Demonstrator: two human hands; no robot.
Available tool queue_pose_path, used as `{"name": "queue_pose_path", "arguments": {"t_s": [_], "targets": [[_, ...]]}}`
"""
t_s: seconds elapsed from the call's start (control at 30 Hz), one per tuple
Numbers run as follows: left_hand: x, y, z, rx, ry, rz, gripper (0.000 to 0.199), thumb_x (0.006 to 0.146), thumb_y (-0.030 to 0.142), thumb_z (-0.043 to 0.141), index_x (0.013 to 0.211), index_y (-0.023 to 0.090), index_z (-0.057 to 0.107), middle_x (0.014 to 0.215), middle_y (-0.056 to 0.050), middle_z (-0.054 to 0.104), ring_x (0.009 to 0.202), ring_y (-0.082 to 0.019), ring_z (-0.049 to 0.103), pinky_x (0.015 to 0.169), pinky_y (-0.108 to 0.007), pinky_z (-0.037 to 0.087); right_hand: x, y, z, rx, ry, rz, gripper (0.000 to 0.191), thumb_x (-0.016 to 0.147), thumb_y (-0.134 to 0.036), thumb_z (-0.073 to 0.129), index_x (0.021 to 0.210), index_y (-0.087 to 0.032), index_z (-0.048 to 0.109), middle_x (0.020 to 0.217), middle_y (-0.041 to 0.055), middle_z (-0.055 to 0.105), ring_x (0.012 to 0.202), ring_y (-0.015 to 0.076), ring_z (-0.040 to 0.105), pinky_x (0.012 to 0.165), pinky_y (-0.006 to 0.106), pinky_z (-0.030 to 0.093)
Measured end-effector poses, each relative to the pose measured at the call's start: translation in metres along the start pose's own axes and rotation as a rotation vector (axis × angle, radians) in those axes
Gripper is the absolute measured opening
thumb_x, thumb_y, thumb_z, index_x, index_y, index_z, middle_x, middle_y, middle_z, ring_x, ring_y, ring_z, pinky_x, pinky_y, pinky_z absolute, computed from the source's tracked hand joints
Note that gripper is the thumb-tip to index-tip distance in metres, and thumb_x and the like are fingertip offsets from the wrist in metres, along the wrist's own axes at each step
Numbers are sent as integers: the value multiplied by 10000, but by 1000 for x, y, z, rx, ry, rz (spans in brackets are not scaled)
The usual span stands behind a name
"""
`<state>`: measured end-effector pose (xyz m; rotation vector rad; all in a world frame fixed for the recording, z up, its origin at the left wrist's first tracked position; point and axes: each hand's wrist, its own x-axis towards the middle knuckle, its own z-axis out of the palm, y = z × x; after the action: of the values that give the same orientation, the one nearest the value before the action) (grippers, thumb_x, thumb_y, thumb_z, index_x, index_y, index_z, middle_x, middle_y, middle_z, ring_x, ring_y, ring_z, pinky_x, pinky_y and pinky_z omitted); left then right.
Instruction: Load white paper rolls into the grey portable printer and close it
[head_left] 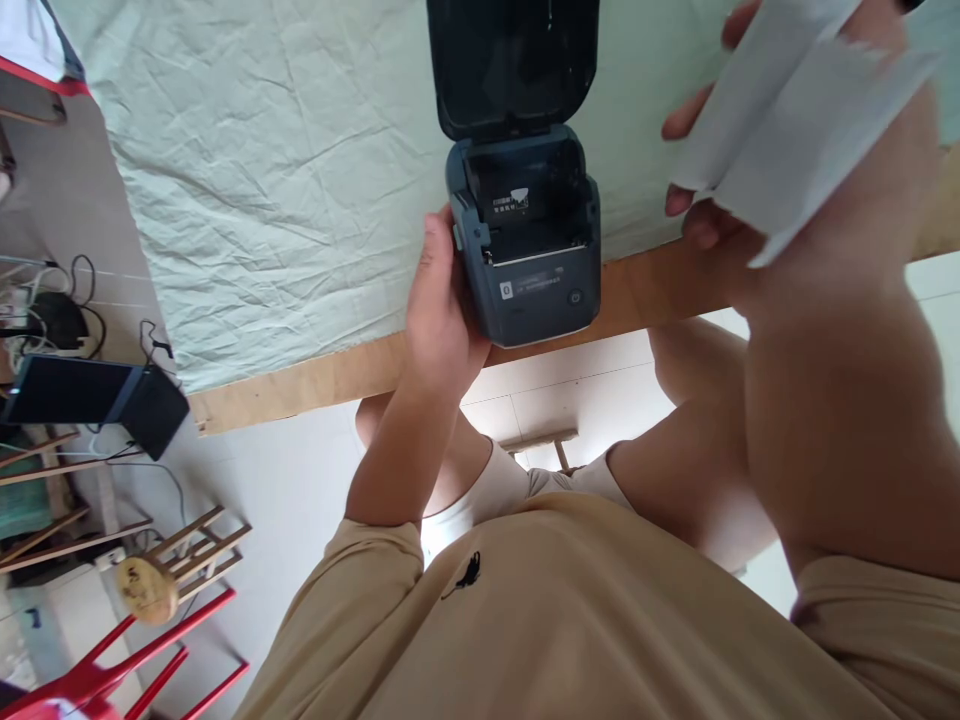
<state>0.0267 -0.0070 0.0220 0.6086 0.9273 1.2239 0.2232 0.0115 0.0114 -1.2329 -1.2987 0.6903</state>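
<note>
A dark blue label printer [536,290] is held near the table's front edge, its black lid [516,70] swung up and its paper bay exposed. A small torn white scrap [519,196] shows inside the bay. My left hand [442,300] grips the printer's left side, thumb along the edge and fingers hidden beneath. To the right, my right hand [705,215] holds a roll of white label paper [772,130] with a loose end hanging down. The paper covers much of that hand, and the area is somewhat blurred.
A pale green cloth [285,170] covers the wooden table [300,385]. On the floor at left are a wooden stool [150,585], a red plastic stool [112,665], a dark screen-like device [75,390] and tangled cables [82,290]. My legs are under the table edge.
</note>
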Motion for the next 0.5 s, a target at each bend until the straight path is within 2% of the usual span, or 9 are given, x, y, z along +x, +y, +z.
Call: {"name": "queue_pose_path", "arguments": {"t_s": [0.07, 0.1, 0.17, 0.23, 0.27, 0.37, 0.5], "targets": [[-1, -1, 2, 3, 16, 2, 412, 992, 695, 601, 903, 339, 788, 1095, -4, 812, 1471, -267, 612, 1064, -291, 584, -1, 18, -3, 4, 31, -38, 469, 881, -770, 584, 1051, -343, 678, 825, 21, 599, 557, 188, 511, 432, 365, 379], [-1, -2, 4, -6, 26, 15, 397, 992, 681, 608, 897, 335, 780, 1080, -7, 816, 1448, -264, 621, 1045, -290, 585, 0, 25, -6, -53, 17, -90, 457, 826, -760, 681, 1014, -343, 669, 813, 11, 587, 563, 185, 509, 464, 381, 428], [-2, -2, 8, -35, 24, 35, 389, 1017, 628, 599, 890, 304, 773, 1023, -23, 810, 1309, -253, 679, 994, -299, 593, 3, 32, -14, -221, 5, -217, 417, 780, -680, 778, 963, -325, 659, 838, 9, 599, 673, 213, 589, 624, 441, 542], [-4, -2, 11, -42, 34, 43, 374, 1038, 568, 592, 889, 276, 772, 994, -34, 793, 1129, -232, 714, 959, -313, 597, 6, 34, -21, -375, -11, -312, 368, 774, -584, 798, 966, -300, 662, 907, 24, 646, 857, 270, 654, 789, 503, 570], [-6, -2, 11, -25, 46, 41, 333, 1037, 527, 611, 902, 271, 774, 998, -33, 786, 1071, -219, 718, 947, -314, 597, 8, 35, -23, -415, -27, -341, 367, 758, -541, 810, 987, -294, 665, 955, 33, 669, 933, 294, 663, 825, 513, 566], [-9, 0, 5, 82, 68, 39, 120, 988, 392, 715, 1010, 294, 780, 1068, -10, 770, 1092, -198, 735, 912, -290, 584, 11, 40, -18, -422, -108, -301, 485, 710, -410, 869, 1123, -316, 634, 1115, 44, 691, 1044, 316, 672, 882, 497, 561], [-11, 1, 0, 145, 28, 5, 177, 938, 416, 789, 1078, 307, 776, 1123, -11, 759, 1180, -214, 743, 925, -292, 601, 10, 42, -12, -427, -142, -158, 666, 684, -361, 921, 1258, -365, 581, 1023, 13, 696, 958, 304, 697, 937, 484, 543]]}}
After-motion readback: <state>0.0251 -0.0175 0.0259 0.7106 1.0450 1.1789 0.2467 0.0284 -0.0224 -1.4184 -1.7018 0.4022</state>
